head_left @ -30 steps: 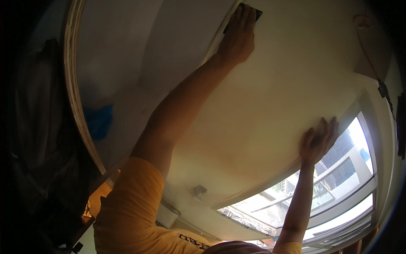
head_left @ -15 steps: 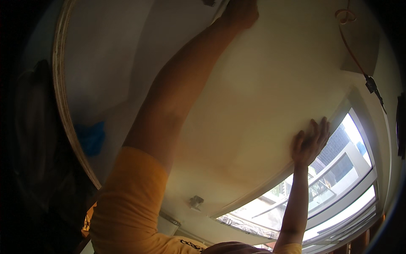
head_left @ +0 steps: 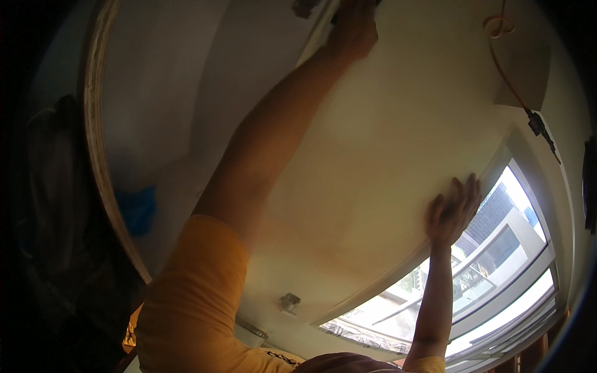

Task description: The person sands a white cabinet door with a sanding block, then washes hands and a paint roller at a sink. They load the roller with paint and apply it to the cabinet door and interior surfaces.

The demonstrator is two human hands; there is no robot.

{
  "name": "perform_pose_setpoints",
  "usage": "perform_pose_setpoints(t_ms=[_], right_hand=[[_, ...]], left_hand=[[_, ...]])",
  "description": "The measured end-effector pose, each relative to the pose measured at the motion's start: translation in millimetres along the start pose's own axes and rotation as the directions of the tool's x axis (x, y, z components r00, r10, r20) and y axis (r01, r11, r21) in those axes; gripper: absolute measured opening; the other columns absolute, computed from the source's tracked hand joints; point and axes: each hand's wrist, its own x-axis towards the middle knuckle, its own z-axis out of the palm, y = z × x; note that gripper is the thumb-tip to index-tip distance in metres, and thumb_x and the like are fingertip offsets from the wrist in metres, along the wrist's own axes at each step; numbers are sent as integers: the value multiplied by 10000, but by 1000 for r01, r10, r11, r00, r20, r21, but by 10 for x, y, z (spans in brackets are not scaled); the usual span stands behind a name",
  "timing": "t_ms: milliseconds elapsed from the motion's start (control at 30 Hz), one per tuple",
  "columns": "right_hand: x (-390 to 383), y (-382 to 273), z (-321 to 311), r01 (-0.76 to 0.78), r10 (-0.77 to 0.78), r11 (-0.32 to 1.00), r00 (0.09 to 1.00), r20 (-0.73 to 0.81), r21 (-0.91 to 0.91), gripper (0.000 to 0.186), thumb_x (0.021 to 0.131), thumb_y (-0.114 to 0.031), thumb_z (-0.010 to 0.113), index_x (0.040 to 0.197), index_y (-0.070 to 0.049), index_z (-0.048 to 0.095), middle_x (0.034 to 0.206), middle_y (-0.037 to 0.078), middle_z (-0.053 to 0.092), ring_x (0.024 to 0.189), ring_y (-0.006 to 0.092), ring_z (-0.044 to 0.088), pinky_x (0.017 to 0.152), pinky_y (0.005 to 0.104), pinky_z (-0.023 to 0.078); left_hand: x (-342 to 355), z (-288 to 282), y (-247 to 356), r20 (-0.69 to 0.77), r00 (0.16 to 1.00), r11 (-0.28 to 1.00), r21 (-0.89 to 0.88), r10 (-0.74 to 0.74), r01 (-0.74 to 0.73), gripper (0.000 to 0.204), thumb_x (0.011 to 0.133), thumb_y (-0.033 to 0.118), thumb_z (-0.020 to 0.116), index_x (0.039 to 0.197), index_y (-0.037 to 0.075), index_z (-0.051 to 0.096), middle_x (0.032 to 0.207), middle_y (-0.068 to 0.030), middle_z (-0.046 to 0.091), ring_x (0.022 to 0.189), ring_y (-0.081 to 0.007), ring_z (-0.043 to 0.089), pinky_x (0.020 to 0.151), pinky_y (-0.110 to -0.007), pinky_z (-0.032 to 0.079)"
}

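My left hand (head_left: 353, 34) is raised at the top edge of the view, its fingers curled over a dark flat tool (head_left: 336, 15), mostly hidden, beside the seam along a pale cream surface (head_left: 379, 137) overhead. My right hand (head_left: 454, 206) rests lower right on the same surface with fingers apart and nothing held, close to the window frame. A small dark bracket-like object (head_left: 305, 7) sits just left of my left hand.
A bright window (head_left: 497, 255) spans the lower right. An orange cable (head_left: 505, 71) ends in a black connector (head_left: 538, 125) at right. A wooden edge (head_left: 94, 124) curves down the left, near blue material (head_left: 135, 208) and dark fabric (head_left: 53, 168). A small fixture (head_left: 289, 301) sits low in the middle.
My left hand rose toward the top edge, then came slightly back down. My right hand stays on the surface, slightly left in the picture as the view shifted.
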Motion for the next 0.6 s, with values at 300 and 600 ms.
perform_pose_setpoints(t_ms=[300,600], right_hand=[[9,23,-75,0,0,1000,1000,-6,-5,455,897,-311,573,1298,-95,578,1505,189,424,1420,413,353,1170,580,225],[-7,20,-5,34,-34,999,999,-24,9,465,913,-334,566,1310,-91,573,1495,185,439,1415,404,363,1158,570,259]], left_hand=[[321,27,64,-25,997,996,-35,75,-76,580,901,-44,363,1472,-120,300,1533,-337,287,1459,-435,241,1228,-473,172],[-1973,-495,422,44,991,983,-133,-124,129,556,968,7,462,1494,-51,291,1569,-261,270,1472,-431,229,1213,-519,209]])
